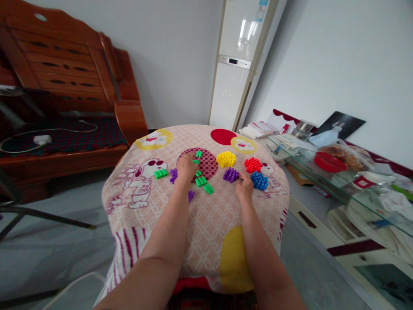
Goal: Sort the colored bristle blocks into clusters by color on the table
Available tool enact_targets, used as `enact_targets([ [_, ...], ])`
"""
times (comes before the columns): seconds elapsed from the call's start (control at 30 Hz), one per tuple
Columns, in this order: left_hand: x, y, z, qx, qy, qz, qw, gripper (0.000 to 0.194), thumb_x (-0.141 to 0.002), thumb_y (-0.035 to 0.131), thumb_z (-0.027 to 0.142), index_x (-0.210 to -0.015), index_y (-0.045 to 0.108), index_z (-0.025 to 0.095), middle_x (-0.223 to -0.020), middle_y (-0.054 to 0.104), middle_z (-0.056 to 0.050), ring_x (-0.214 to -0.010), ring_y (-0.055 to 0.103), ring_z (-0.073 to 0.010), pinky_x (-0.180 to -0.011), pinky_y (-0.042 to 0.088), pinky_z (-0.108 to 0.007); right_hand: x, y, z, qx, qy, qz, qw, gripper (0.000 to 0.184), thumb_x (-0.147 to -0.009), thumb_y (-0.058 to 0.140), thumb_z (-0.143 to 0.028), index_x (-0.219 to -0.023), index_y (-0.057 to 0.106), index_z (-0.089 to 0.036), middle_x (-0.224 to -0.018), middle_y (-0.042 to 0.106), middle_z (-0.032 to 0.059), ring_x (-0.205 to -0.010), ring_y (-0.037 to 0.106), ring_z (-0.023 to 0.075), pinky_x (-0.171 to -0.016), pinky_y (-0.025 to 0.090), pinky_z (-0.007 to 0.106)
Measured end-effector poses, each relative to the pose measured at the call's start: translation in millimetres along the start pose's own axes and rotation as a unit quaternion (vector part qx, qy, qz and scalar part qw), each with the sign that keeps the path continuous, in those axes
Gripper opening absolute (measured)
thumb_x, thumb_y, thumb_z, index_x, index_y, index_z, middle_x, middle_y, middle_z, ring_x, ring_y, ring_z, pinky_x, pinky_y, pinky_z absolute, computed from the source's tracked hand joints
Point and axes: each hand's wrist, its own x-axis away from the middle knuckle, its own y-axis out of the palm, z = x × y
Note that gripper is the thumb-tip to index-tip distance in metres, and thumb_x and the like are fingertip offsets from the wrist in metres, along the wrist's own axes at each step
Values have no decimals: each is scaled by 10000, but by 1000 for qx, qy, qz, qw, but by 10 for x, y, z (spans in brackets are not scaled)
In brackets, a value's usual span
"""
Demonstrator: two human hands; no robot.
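Lying nearest you is the patterned cloth on the table, with your two forearms stretched over it. Beside your left forearm, a purple bundle shows only in part, and green pieces lie in short rows just past it. Your right hand has its fingers bent low at the right edge of the purple pile; whether they pinch a piece, you cannot tell from here. The blue pile sits just to that hand's right, with the red pile behind it. Your left hand is over the dark red patch, fingers pointing at more green pieces; their gap is too small to make out. Left of it are purple pieces and a green row. The yellow pile lies beyond the purple pile. Farther off, you have a glass shelf on the right, a wooden bench on the left and a tall white appliance against the wall.
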Motion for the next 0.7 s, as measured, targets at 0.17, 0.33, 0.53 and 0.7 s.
enact_targets([
  [0.17, -44, -56, -261, -50, -51, -60, 996, 282, -785, 712, 177, -1064, 690, 147, -1153, 717, -205, -1141, 662, -391, -920, 527, -496, -3, 11, 18, -1, 0, 0, 1000, 425, -680, 514, -122, -1025, 757, -165, -954, 761, 81, -905, 673, 229, -902, 529, 350],
  [0.33, 4, 41, -132, -88, -32, -79, 992, 384, -819, 681, 240, -1190, 647, 148, -1210, 699, -191, -1182, 645, -355, -950, 525, -438, -4, 0, 3, 3, -2, 3, 1000, 418, -681, 515, -124, -1019, 758, -162, -941, 762, 80, -894, 675, 233, -894, 532, 355],
  [0.53, 42, 68, -85, -88, -6, -95, 991, 543, -825, 633, 183, -1360, 552, 147, -1265, 684, -163, -1197, 636, -303, -985, 500, -367, -5, -25, -32, 15, 2, -10, 1000, 423, -681, 516, -120, -1027, 759, -145, -959, 762, 98, -903, 679, 249, -882, 532, 368],
  [0.7, 7, 70, -132, -53, 0, -112, 992, 647, -797, 697, 228, -1420, 536, 160, -1291, 677, -140, -1191, 634, -279, -983, 499, -328, -5, -22, -33, 11, 6, -13, 1000, 430, -684, 521, -102, -1040, 758, -147, -975, 761, 98, -922, 681, 246, -909, 529, 369],
])
